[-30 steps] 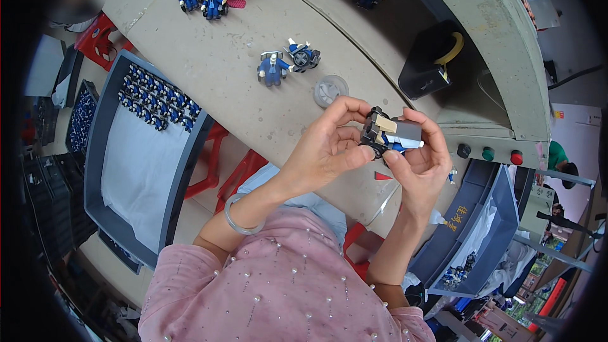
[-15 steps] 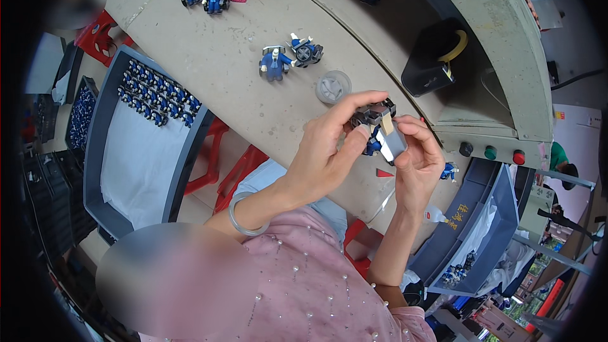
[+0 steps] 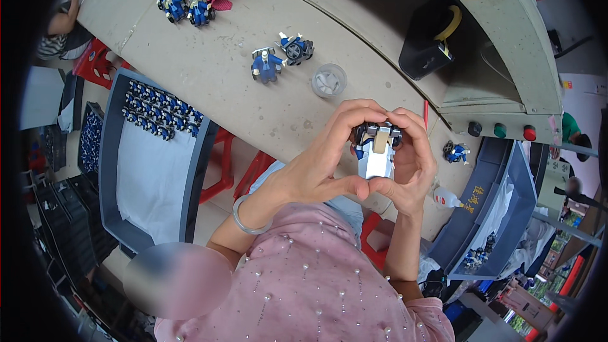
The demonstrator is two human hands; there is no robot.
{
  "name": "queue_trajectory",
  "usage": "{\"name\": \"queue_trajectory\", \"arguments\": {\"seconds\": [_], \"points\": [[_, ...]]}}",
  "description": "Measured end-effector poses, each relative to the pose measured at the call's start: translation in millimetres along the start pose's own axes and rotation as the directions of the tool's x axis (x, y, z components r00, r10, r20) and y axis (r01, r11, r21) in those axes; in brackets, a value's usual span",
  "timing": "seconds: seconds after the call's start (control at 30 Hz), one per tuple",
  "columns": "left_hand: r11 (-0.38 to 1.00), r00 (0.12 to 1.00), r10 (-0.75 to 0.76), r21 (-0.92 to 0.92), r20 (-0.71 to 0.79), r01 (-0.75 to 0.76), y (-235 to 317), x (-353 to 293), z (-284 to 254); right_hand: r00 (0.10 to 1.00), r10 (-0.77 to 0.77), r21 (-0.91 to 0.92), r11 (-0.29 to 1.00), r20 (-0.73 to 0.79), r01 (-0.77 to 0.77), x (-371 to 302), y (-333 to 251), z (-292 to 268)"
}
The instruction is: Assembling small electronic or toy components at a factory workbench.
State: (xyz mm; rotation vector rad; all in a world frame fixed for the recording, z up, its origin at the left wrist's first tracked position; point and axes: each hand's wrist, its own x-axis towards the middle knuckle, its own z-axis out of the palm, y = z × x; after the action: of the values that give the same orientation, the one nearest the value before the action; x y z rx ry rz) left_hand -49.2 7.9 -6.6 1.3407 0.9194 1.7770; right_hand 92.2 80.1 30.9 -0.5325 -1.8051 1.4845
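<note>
It's a toy workshop — identical figures (image 3: 158,113) in a tray (image 3: 198,177), machine buttons (image 3: 500,130).

Both bare hands, the left (image 3: 326,161) and the right (image 3: 415,168), cup a small toy with a silver-white panel, a tan strip and black wheels (image 3: 378,155) above a beige worktable (image 3: 253,114); the thumb tips nearly meet at its near end. Beyond stand a clear round plastic cup containing whitish pieces (image 3: 329,67) and, just beside each other, two blue wheeled figures (image 3: 267,65). At left, a deep grey rectangular plastic tray (image 3: 197,183) holds rows of small blue-and-white figures (image 3: 161,107) on white sheeting.
</note>
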Motion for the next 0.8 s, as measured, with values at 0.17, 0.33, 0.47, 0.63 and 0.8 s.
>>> {"name": "queue_trajectory", "arguments": {"seconds": [0.17, 0.33, 0.47, 0.63, 0.8], "points": [[0.995, 0.999, 0.043, 0.089, 0.027, -0.045, 0, -2, 1, 0.998, -0.054, -0.044, 0.998, -0.036, 0.052, -10, 7, -2], [0.977, 0.997, 0.056, 0.203, 0.044, -0.064, 11, 0, 6, 0.993, -0.086, 0.019, 0.996, -0.078, 0.087, -15, 13, -2], [0.964, 0.997, 0.031, 0.263, 0.072, -0.049, 15, -2, 6, 0.992, -0.082, 0.032, 0.996, -0.091, 0.085, -17, 14, -3], [0.946, 0.994, 0.037, 0.316, 0.108, -0.069, 16, 0, 4, 0.990, -0.085, 0.044, 0.995, -0.112, 0.090, -20, 17, -1], [0.942, 0.996, 0.041, 0.329, 0.076, -0.064, 17, -1, 8, 0.985, -0.097, 0.032, 0.994, -0.145, 0.103, -24, 18, -1]]}}
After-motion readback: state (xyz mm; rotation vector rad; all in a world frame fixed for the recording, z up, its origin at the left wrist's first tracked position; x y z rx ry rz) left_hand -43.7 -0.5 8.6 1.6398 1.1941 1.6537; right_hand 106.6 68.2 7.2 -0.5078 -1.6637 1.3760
